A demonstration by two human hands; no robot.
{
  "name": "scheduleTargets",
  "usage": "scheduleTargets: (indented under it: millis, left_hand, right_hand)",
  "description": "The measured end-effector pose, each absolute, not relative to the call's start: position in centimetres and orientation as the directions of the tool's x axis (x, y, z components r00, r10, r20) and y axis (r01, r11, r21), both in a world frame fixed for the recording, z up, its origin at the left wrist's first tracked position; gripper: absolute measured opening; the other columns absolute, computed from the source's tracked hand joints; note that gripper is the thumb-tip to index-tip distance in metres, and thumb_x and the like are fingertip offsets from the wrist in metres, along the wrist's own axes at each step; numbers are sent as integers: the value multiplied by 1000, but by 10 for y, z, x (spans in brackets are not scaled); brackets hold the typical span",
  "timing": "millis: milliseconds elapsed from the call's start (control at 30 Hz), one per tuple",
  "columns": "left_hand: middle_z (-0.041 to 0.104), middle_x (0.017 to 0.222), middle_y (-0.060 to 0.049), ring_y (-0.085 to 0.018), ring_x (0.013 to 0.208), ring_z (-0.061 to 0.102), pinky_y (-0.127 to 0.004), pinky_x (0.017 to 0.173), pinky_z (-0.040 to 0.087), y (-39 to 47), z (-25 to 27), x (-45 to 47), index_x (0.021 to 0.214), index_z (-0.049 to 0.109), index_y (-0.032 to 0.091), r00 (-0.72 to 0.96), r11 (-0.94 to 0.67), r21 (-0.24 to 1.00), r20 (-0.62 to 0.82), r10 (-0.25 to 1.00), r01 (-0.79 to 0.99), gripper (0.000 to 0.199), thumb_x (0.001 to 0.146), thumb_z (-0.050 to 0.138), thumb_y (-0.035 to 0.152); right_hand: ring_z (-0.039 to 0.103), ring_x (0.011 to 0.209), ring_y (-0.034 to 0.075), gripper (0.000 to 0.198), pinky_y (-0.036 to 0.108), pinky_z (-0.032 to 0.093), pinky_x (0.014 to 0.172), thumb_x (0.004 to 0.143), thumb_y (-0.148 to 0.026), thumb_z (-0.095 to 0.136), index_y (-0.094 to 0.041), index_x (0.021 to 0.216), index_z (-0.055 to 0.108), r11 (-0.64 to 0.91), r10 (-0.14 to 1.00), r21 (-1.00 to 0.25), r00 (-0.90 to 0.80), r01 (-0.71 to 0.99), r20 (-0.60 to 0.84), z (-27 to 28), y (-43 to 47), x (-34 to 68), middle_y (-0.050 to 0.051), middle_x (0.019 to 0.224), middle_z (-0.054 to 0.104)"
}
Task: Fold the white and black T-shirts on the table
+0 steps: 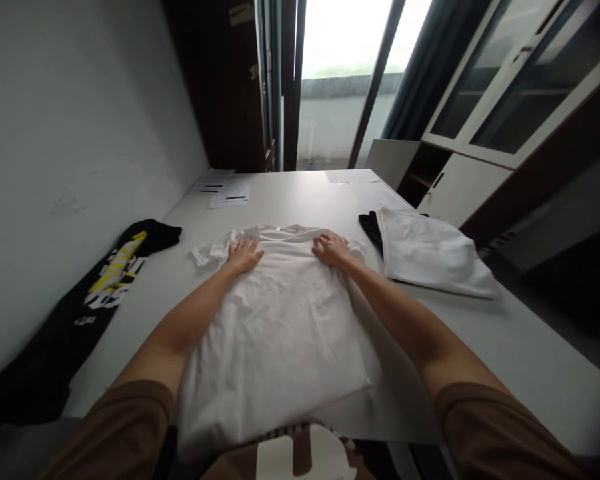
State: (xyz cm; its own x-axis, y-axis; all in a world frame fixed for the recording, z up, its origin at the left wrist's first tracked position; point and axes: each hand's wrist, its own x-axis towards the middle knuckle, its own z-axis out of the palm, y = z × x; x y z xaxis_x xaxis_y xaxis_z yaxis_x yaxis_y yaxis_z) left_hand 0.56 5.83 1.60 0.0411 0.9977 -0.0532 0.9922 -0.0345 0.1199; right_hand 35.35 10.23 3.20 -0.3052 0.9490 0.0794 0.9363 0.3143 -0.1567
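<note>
1. Left edge of the desk (300, 193): black garment (75, 327) with yellow and white print. Best kept well apart from the white T-shirt (285, 320), I judge, so the two don't tangle.
2. Left hand (245, 255): palm down near the shirt's shoulder, fingers spread and gripping nothing. My view: light, even pressure, sweeping outward toward the left sleeve (207, 253), would flatten better than hard rubbing.
3. Between the hands: collar (285, 230) at the far end. Worth squaring first, I'd say, then working the creases down toward the hem.
4. Right hand (331, 249): opposite shoulder, fingers apart and a little bent, resting on the cloth; no grip that I can make out. Matching the left hand's pull should keep the shoulders level.
5. Shirt, left side: short sleeve laid out, rumpled; the lower corner reaches the desk's near edge.
6. Shirt, middle: plain white front, soft shallow wrinkles, small label inside the neck. Lies on the desk directly before the wearer.
7. Shirt, right side: sleeve partly hidden by the hand; lower corner somewhat pointed.
8. Farther right: white cloth (430, 253) lying over something black, apart from the shirt.
</note>
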Motion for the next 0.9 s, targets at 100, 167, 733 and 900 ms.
scheduleTargets:
  millis: [100,167,733,900]
  left_hand:
    - [15,173,-10,-37,158,9,-68,121,8,75,14,-4,165,24,30,40,-31,118,-77,996,992,73,101,22,66]
    - [13,173,-9,-36,159,8,-67,121,7,84,16,-9,165,22,29,27,-16,115,-95,995,993,75,101,21,67]
    - [65,134,-8,-24,125,58,-36,107,43,10,87,93,131,65,24,401,-412,138,103,910,901,36,101,45,31]
    - [70,107,-10,-26,95,68,-37,81,52,-114,90,175,128,62,25,883,-884,152,98,459,443,47,98,52,60]
  right_hand:
    - [43,139,33,52,52,31,117,98,-52,57,-25,143,58,310,950,-175,-310,934,27,41,118,352,11,156,47]
    - [46,136,30,53,47,35,114,99,-52,57,-23,144,57,302,952,-193,-307,934,7,49,124,344,11,153,50]
    - [50,135,28,47,40,37,114,99,-45,52,-27,143,59,252,956,-221,-206,942,210,26,98,380,8,150,54]
    - [50,133,29,48,44,36,113,104,-46,42,-30,145,57,187,967,-234,-137,954,214,21,102,374,9,146,56]
